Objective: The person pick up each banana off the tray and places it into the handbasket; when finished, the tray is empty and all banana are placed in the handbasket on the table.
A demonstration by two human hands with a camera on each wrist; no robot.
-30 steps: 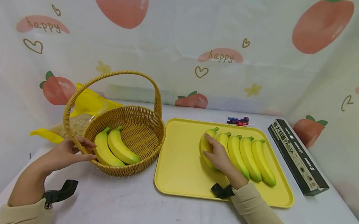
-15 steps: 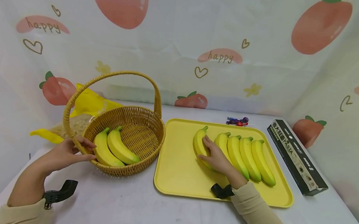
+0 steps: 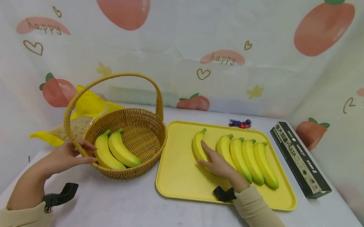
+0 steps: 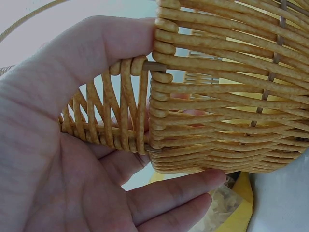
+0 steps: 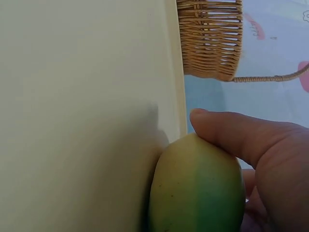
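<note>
Banana (image 3: 198, 148), yellow, is gripped by the right hand (image 3: 218, 163), fingers curled over it, on a yellow tray (image 3: 181, 176); long axis runs away from the wrist, green stem tip beyond the fingertips. Wicker basket (image 3: 143, 125) rim is held between left hand (image 3: 63, 155) thumb and fingers. White-clothed table (image 3: 132, 207) is backed by a strawberry-printed curtain (image 3: 180, 40).

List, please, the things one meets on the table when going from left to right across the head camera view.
Yellow bag → left hand on the wicker basket with two bananas → yellow tray → single banana under the right hand → row of four bananas → black pasta box.
</note>
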